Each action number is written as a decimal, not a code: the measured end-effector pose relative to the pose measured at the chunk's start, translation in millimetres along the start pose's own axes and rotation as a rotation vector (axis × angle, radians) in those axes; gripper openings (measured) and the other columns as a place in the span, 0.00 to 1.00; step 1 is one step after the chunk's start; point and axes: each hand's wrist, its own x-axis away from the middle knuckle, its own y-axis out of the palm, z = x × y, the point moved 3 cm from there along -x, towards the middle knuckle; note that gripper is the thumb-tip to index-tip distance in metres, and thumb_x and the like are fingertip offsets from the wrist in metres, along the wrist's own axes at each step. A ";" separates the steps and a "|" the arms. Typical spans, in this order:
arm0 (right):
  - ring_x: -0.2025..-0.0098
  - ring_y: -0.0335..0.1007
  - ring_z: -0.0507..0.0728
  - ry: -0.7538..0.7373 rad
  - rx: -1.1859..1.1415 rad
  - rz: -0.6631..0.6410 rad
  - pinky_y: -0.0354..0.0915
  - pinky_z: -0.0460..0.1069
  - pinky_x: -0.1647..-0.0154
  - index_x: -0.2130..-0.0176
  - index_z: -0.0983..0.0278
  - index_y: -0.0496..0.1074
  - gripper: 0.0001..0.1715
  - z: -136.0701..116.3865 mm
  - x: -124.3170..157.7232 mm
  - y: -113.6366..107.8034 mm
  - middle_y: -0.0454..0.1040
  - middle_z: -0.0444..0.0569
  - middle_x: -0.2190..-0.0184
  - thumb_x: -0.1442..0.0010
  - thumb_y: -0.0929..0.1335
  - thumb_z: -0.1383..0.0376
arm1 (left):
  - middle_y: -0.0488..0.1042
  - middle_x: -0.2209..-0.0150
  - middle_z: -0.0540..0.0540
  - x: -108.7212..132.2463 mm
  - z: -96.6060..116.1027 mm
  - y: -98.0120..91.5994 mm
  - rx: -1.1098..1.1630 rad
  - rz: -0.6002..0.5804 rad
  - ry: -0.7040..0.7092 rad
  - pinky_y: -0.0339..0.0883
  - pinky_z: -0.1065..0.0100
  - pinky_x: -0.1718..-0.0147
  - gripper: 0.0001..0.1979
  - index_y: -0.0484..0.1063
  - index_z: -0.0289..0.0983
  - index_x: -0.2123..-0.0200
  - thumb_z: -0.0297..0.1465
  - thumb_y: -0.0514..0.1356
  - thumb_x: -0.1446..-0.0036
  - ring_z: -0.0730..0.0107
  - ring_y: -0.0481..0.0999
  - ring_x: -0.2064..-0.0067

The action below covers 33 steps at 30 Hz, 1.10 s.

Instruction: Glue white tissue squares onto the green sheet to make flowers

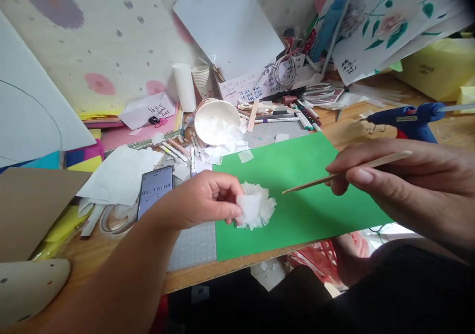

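White tissue puff sits on the green card, pinched at the fingertips of the left hand, while the right hand grips a wooden stick pencil-style, tip aimed left at the puff, near it but not touching.

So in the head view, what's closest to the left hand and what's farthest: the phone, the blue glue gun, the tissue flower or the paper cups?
1. Tissue flower: pinched in the fingers of the left hand, on the green sheet.
2. Phone: just left of the wrist.
3. Paper cups: at the back.
4. Blue glue gun: far right.
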 end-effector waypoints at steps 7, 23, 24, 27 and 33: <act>0.70 0.74 0.45 -0.039 -0.071 -0.146 0.69 0.38 0.69 0.63 0.59 0.74 0.05 -6.1 0.9 18.7 0.77 0.39 0.70 0.41 0.69 0.68 | 0.71 0.78 0.54 -3.5 -3.2 8.3 -0.465 0.050 -0.169 0.60 0.74 0.77 0.09 0.69 0.37 0.72 0.35 0.55 0.42 0.76 0.68 0.76; 0.70 0.68 0.49 -0.227 0.073 -0.476 0.64 0.43 0.71 0.58 0.69 0.70 0.08 -1.3 5.6 55.0 0.74 0.50 0.69 0.36 0.63 0.69 | 0.69 0.79 0.58 -6.4 -7.1 18.3 -0.829 0.174 0.010 0.55 0.76 0.77 0.06 0.71 0.41 0.74 0.27 0.56 0.49 0.80 0.66 0.76; 0.71 0.67 0.48 -0.234 0.082 -0.484 0.63 0.43 0.71 0.58 0.69 0.69 0.08 -2.0 5.6 55.6 0.74 0.50 0.69 0.36 0.63 0.69 | 0.69 0.79 0.58 -5.9 -7.1 18.4 -0.831 0.162 0.012 0.56 0.75 0.77 0.06 0.71 0.42 0.73 0.27 0.56 0.48 0.80 0.66 0.76; 0.72 0.65 0.48 -0.259 0.117 -0.515 0.62 0.43 0.72 0.60 0.68 0.68 0.06 -5.2 6.3 57.5 0.73 0.48 0.70 0.35 0.62 0.70 | 0.67 0.80 0.58 -4.4 -6.8 17.8 -0.820 0.123 0.004 0.56 0.75 0.76 0.08 0.73 0.44 0.69 0.27 0.56 0.48 0.79 0.65 0.78; 0.66 0.69 0.51 -0.284 0.192 -0.553 0.65 0.46 0.66 0.58 0.65 0.67 0.06 -5.0 10.6 55.5 0.74 0.49 0.65 0.37 0.63 0.69 | 0.71 0.78 0.56 -3.1 -2.1 18.0 -0.839 0.029 0.072 0.55 0.74 0.77 0.10 0.76 0.42 0.68 0.26 0.56 0.49 0.78 0.66 0.78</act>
